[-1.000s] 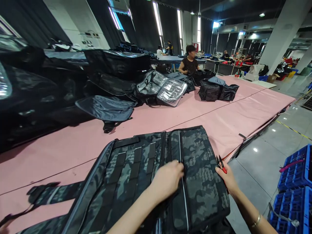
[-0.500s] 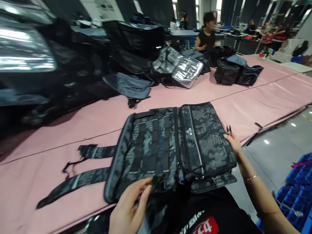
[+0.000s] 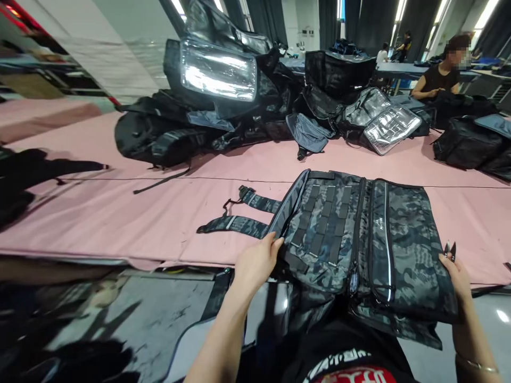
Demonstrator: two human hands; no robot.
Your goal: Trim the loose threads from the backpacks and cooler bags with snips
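Observation:
A dark camouflage backpack (image 3: pixel 407 229) lies spread open at the near edge of the pink-covered table, its two straps (image 3: pixel 247 226) stretched out to the left. My left hand (image 3: pixel 257 260) pinches the bag's left rim near its lower corner. At the bag's right edge is my right hand (image 3: pixel 455 268), closed round small thread snips (image 3: pixel 450 250) whose blades point up, with the fingers against the fabric. Part of the bag hangs over the table edge toward my body.
Black bags with silvery linings (image 3: pixel 219 69) are piled along the far side of the pink table (image 3: pixel 159 213). Another black bag (image 3: pixel 467 141) sits at the right. A person (image 3: pixel 439 80) works behind it. Dark fabric (image 3: pixel 24 181) lies at the far left.
The view has swung left. My left hand has gone from the bag's lower front to its left rim. My right hand remains at the right edge with the snips.

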